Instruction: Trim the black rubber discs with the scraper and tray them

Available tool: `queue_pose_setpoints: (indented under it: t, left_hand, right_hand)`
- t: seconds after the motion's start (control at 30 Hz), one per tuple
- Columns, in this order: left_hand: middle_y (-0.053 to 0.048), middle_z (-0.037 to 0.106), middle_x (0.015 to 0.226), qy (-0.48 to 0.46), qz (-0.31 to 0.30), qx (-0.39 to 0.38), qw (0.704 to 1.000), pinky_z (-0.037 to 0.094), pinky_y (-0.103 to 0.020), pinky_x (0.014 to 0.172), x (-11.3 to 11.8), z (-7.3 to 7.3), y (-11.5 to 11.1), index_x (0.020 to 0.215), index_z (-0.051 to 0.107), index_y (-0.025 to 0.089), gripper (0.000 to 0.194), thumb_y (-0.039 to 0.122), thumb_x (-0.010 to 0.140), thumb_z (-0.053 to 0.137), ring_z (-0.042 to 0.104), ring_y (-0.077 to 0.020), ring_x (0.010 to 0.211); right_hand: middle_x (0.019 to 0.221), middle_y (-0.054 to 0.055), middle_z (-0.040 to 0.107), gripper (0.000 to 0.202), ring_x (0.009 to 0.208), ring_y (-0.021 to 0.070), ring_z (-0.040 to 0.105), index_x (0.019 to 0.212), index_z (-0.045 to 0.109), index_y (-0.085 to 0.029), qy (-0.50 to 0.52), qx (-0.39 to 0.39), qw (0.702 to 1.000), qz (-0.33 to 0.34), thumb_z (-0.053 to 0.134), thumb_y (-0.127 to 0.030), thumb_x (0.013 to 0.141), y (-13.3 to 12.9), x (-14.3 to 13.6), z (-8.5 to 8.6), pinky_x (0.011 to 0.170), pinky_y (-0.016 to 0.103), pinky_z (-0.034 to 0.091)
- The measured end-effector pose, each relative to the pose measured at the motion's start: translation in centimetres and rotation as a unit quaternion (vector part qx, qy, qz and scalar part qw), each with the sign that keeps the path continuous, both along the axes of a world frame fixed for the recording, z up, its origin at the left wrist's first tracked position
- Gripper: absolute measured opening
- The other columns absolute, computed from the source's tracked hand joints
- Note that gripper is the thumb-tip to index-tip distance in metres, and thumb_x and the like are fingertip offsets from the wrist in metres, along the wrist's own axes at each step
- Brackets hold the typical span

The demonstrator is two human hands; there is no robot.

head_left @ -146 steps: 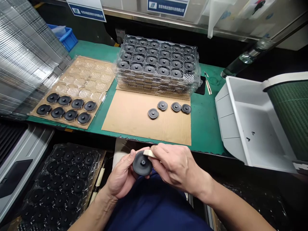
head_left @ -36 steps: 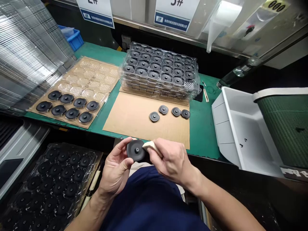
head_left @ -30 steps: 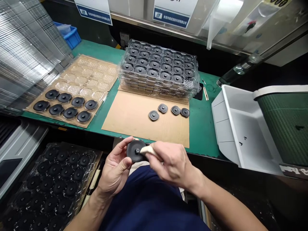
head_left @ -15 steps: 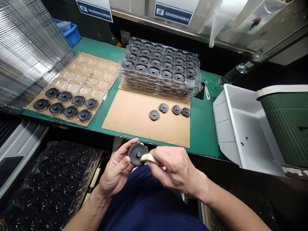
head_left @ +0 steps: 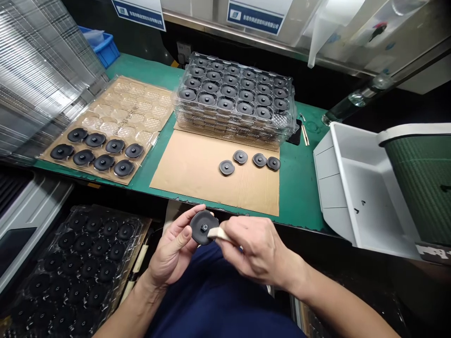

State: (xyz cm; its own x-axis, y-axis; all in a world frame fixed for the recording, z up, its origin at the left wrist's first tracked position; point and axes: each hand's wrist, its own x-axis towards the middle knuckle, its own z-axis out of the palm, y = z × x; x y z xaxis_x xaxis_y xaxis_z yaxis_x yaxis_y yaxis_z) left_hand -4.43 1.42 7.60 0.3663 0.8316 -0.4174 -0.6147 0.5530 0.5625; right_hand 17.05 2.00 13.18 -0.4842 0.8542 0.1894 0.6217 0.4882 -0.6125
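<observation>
My left hand [head_left: 174,249] is closed on the edge of a round black plastic part [head_left: 200,233], tilted so its hollow face with a small raised stud shows. A cream-coloured, flat-ended piece [head_left: 217,233] is pinched in my right hand [head_left: 252,244]. Its tip lies at the lower right of the part's face; most of the piece is hidden in my fingers, so I cannot tell its kind. Beyond my hands, several similar loose black parts [head_left: 227,167] lie on a cardboard sheet [head_left: 186,164].
Stacked clear trays [head_left: 232,119] full of black parts stand at the back. To the left is a partly filled clear tray [head_left: 144,105]; another filled tray [head_left: 89,258] sits lower left. A grey bin [head_left: 369,188] with small black scraps stands right, beside a green conveyor belt [head_left: 419,164].
The black part has shifted slightly right and down with my left hand. The cream piece's tip has moved from beside the stud toward the part's lower right edge.
</observation>
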Motion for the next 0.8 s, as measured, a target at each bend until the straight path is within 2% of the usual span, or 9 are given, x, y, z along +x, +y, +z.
queue_pose_setpoints:
  t: [0.13,0.23,0.4,0.5,0.6,0.67,0.73,0.8]
  left_hand:
    - [-0.009,0.075,0.126,0.008,-0.004,-0.016,1.000,0.055,-0.022,0.096,0.1,-0.1,-0.1,0.131,0.072,0.022,0.045,0.031,0.087,0.079,0.071,-0.0194,0.110]
    - [-0.010,0.076,0.123,0.006,-0.018,-0.028,0.999,0.057,-0.022,0.091,0.2,-0.2,-0.3,0.129,0.074,0.022,0.043,0.036,0.088,0.078,0.072,-0.0191,0.105]
    - [-0.009,0.078,0.118,-0.002,-0.043,-0.045,0.998,0.057,-0.022,0.086,0.3,-0.4,-0.5,0.124,0.077,0.021,0.042,0.043,0.089,0.077,0.072,-0.0196,0.101]
    - [-0.010,0.078,0.115,-0.031,-0.073,-0.055,0.995,0.056,-0.023,0.085,0.3,-1.0,-0.5,0.123,0.077,0.018,0.040,0.043,0.092,0.073,0.071,-0.0195,0.099]
    - [-0.008,0.080,0.103,-0.067,-0.078,-0.064,0.993,0.055,-0.025,0.087,0.5,-1.6,-0.6,0.104,0.083,0.017,0.027,0.040,0.094,0.071,0.071,-0.0186,0.095]
    - [-0.007,0.079,0.098,-0.079,-0.074,-0.078,0.991,0.055,-0.027,0.087,0.7,-1.8,-0.6,0.096,0.083,0.017,0.026,0.039,0.094,0.070,0.070,-0.0188,0.092]
    - [-0.010,0.079,0.102,-0.079,-0.087,-0.097,0.988,0.055,-0.031,0.089,0.9,-1.9,-0.8,0.103,0.082,0.016,0.031,0.043,0.094,0.069,0.070,-0.0220,0.096]
    - [-0.012,0.077,0.106,-0.078,-0.108,-0.110,0.985,0.056,-0.035,0.089,1.1,-1.9,-0.9,0.112,0.080,0.014,0.039,0.048,0.094,0.068,0.070,-0.0253,0.100]
  right_hand:
    - [0.071,-0.002,0.054,0.022,0.062,0.0124,0.045,0.080,0.048,-0.021,-0.026,0.025,0.999,-0.030,0.049,-0.021,0.102,0.5,0.2,-0.4,0.062,0.029,0.028]
    - [0.074,-0.001,0.056,0.022,0.065,0.0138,0.048,0.083,0.051,-0.020,-0.046,0.046,0.998,-0.011,0.047,-0.023,0.104,0.7,0.2,-0.5,0.064,0.030,0.029]
    - [0.074,0.001,0.055,0.025,0.064,0.0158,0.043,0.084,0.054,-0.019,-0.090,0.073,0.993,0.034,0.044,-0.026,0.106,0.9,0.1,0.0,0.063,0.032,0.027]
    - [0.079,0.002,0.057,0.024,0.065,0.0173,0.041,0.091,0.058,-0.019,-0.113,0.082,0.988,0.070,0.042,-0.027,0.107,1.1,0.2,0.3,0.063,0.034,0.027]
    - [0.081,0.003,0.056,0.018,0.065,0.0179,0.038,0.097,0.060,-0.019,-0.144,0.093,0.981,0.091,0.045,-0.024,0.105,1.4,0.2,0.4,0.062,0.035,0.025]
    - [0.083,0.003,0.055,0.009,0.068,0.0181,0.038,0.097,0.060,-0.019,-0.164,0.090,0.976,0.107,0.051,-0.019,0.100,1.5,0.1,0.5,0.063,0.035,0.025]
    - [0.086,0.003,0.055,0.006,0.071,0.0186,0.040,0.099,0.060,-0.020,-0.171,0.091,0.972,0.129,0.055,-0.017,0.095,1.8,0.0,0.6,0.063,0.035,0.027]
    - [0.087,0.004,0.055,0.011,0.072,0.0190,0.041,0.103,0.061,-0.021,-0.167,0.104,0.969,0.152,0.056,-0.017,0.094,2.1,-0.3,0.8,0.062,0.034,0.028]
